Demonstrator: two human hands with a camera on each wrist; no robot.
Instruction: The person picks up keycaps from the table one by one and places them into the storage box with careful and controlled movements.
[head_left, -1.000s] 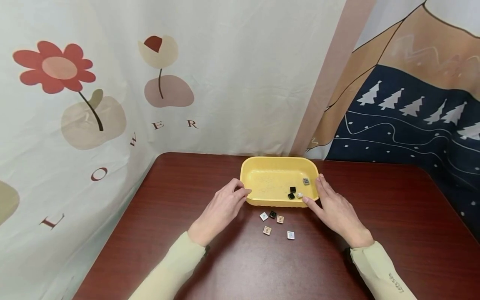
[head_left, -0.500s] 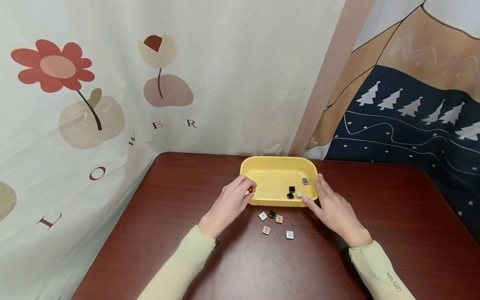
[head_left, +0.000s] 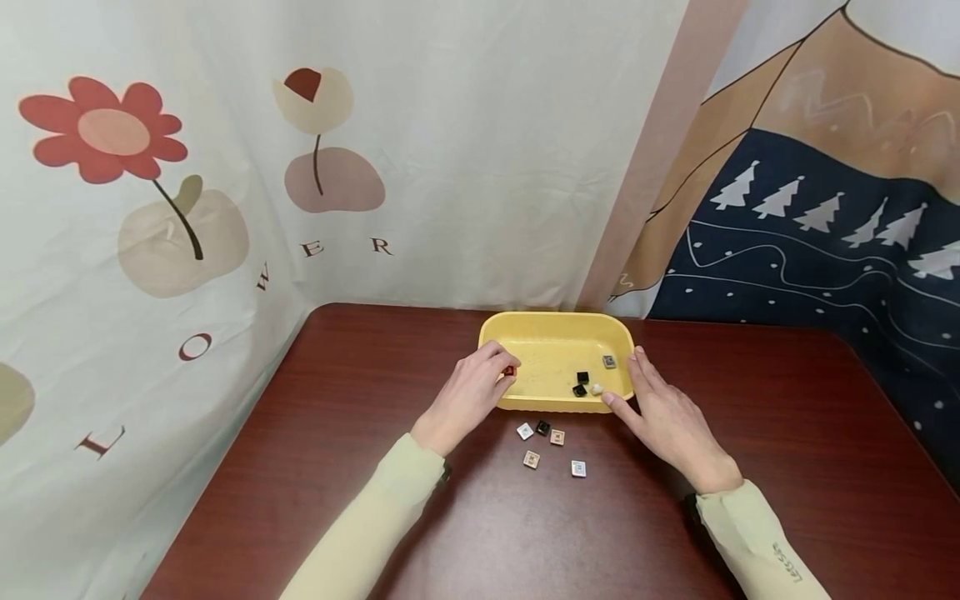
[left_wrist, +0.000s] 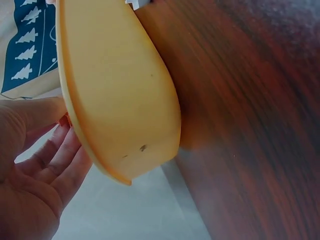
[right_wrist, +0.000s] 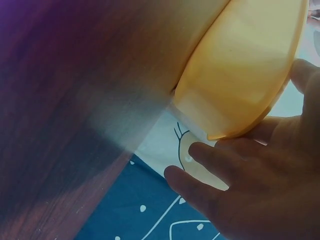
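My left hand [head_left: 468,390] reaches over the left rim of a yellow plastic tray [head_left: 557,326] and pinches a small red keycap-like piece [head_left: 509,371] between thumb and fingers. In the left wrist view only a bit of the red piece [left_wrist: 64,120] shows beside the tray wall [left_wrist: 120,85]. On the tray's right end rests my right hand [head_left: 678,421], its fingers fairly straight along the outside and its thumb at the front rim. Inside the tray lie a grey piece [head_left: 609,362], two black pieces [head_left: 582,377] and a whitish one [head_left: 597,389].
In front of the tray, several small square pieces lie on the dark red-brown table [head_left: 510,533]: a white [head_left: 525,431], a black [head_left: 543,427], a tan [head_left: 557,437], another tan [head_left: 531,459] and a pale one [head_left: 578,469]. A printed curtain [head_left: 480,150] hangs behind.
My left hand has moved right from the tray's left rim to over its inside, and the red piece has come into sight in its fingers. The right hand stays on the tray.
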